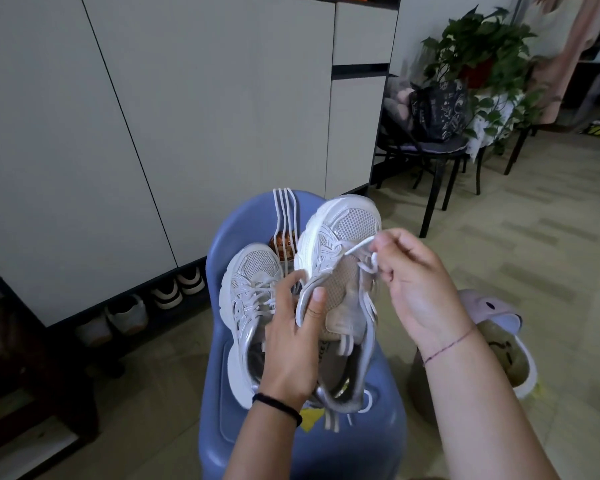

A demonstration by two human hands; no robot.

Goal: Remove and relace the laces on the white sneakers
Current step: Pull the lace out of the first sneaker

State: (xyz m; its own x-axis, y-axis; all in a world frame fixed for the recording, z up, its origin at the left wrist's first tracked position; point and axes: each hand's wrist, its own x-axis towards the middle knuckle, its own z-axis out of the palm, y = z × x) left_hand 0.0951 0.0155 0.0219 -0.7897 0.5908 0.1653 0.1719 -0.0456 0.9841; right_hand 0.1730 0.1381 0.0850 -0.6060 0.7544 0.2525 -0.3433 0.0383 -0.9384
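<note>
You are holding one white sneaker (329, 244) tilted up at the centre of the frame, toe toward the top, above the blue chair (243, 223). Your left hand (291, 337) is gripping the edge of its collar, and your right hand (413, 282), just right of it, is pinching the lace end (359, 247) beside the eyelets nearest the toe. I cannot tell whether that end is going in or coming out; either way you seem to be working the lowest row. Be holding the tip close behind its stiff end, feeding it straight through the hole, and drawing both sides to an even length before crossing, while the left hand is spreading the eyelet flap flat off the tongue. The second sneaker (246, 289) is lying laced on the chair seat, left of centre, touching your left hand, and a loose lace (284, 216) is hanging folded over the chair back at the upper centre. Letters are showing inside the held shoe's collar, mostly hidden and unreadable. A cartoon sticker (284, 245) on the chair is giving no words, and the pale print on the dark bag (437, 105) at the upper right is too blurred to read. A lilac slipper (492, 313) is sitting on the floor at the right
</note>
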